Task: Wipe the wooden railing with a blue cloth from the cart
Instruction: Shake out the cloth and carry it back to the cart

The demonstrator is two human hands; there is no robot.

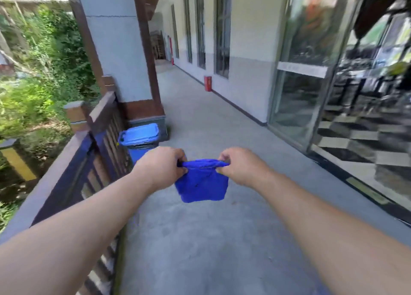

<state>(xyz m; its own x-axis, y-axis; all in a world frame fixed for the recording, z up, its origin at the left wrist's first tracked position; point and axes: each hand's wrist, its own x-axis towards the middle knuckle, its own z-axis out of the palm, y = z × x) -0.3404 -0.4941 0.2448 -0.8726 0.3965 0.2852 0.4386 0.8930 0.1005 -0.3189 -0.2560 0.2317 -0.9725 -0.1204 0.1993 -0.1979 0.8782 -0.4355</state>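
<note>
- Head view, the cloth: the blue cloth [203, 183] is already in hand, so the fetching part of the task looks done. No cart shows anywhere in this view. The cloth hangs in the air near the centre of the picture, above the concrete floor [222, 239], stretched along its top edge and drooping below in a folded pouch.
- Head view, the left grip: the left hand [162, 168] is closed in a pinch on the cloth's top corner at the 9 o'clock side, with thumb and fingers shut tight on the fabric.
- Head view, the right grip: the right hand [240, 166] is likewise closed on the opposite corner at the 3 o'clock side. The fingers are curled in and nothing else is held.
- Head view, the railing: the wooden railing [73, 159] runs along the left, from about 7 o'clock up towards 10 o'clock, ending near a pillar [115, 50]. The cloth is apart from it and touches no rail or slat, so the wiping has not begun as far as this picture shows.
- Head view, surroundings: a blue bin [140, 139] stands just beside the railing's far end, at 11 o'clock from the left hand. Glass doors [311, 72] line the right side at 2 o'clock.
- Judgement: the cloth seems to be getting spread or refolded for use. What is left is carrying it to the top rail and wiping along its length.
</note>
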